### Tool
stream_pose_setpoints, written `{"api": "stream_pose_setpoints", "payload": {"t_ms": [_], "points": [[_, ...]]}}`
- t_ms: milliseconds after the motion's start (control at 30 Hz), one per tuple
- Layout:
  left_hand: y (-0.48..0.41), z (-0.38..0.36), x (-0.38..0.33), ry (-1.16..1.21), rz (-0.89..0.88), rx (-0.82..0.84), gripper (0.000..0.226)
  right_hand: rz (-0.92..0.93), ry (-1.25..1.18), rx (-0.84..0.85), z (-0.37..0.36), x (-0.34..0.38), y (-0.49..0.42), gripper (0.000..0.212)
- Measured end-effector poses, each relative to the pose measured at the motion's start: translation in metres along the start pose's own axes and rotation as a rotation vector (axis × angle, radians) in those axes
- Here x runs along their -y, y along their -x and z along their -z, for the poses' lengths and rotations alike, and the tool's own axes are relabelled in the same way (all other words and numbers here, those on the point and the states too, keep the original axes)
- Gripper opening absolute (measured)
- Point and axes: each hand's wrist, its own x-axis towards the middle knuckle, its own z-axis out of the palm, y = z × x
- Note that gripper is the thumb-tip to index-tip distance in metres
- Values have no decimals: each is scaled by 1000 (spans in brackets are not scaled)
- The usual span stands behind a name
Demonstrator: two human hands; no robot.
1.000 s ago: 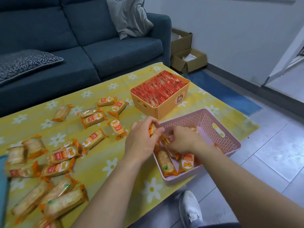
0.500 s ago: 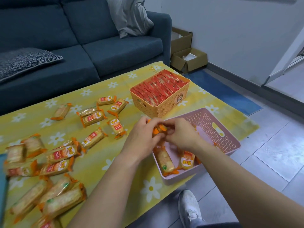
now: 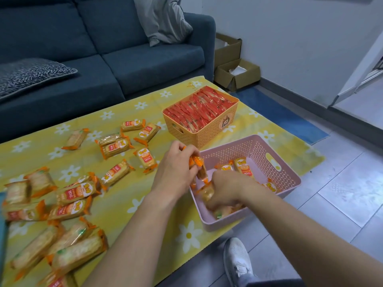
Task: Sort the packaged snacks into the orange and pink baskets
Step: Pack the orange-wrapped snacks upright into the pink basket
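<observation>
1. Since half a second ago, our right hand has dropped from the near rim of the pink basket into its near corner, while our left hand has stayed at the basket's left rim.
2. Our left hand pinches the held packet, which hangs tilted just above the basket's left wall. Our right hand lies over the inner packet. Its fingers are hidden, so we cannot tell whether it grips or only presses.
3. The pink basket seems to sit right at the edge of the yellow cloth, with its near corner towards the floor. If we push down hard there, it could tip or slide off.
4. We hold the held packet by its slick wrapper, so it could slip and land outside the basket's left wall.
5. The orange basket, just behind the pink basket, is packed with red packets. We judge that the loose packets, left of the pink basket, belong in the pink one, so a hurried reach could missort one.
6. Our left forearm crosses the cloth left of the pink basket and could sweep loose packets away.
</observation>
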Motion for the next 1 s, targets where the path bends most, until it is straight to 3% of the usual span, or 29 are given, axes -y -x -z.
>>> {"api": "stream_pose_setpoints", "payload": {"t_ms": [67,200,333,467,600,700,767,833,1000], "points": [[1,0,0,-33,16,16,29,-21,-142,-40,13,-14,3,30],[4,1,-2,-173,42,34,30,-84,-447,-390,17,-28,-4,36],[5,6,-6,-194,86,150,41,-129,-511,-509,7,-24,-23,36],[4,8,-9,-206,25,76,67,-84,-479,-445,5,-16,-26,32],[3,-2,-14,-157,-83,83,55,48,-499,-310,6,-21,-20,10],[3,-11,-15,-193,-85,73,32,-4,-427,-313,15,-40,-12,22],[2,-14,-15,-205,-75,46,24,-107,-89,-327,20,-49,-3,15],[1,-15,-15,-214,-73,38,21,-181,138,-220,17,-49,3,33],[-2,-17,-15,-198,-56,50,20,-118,136,45,14,-47,6,54]]}}
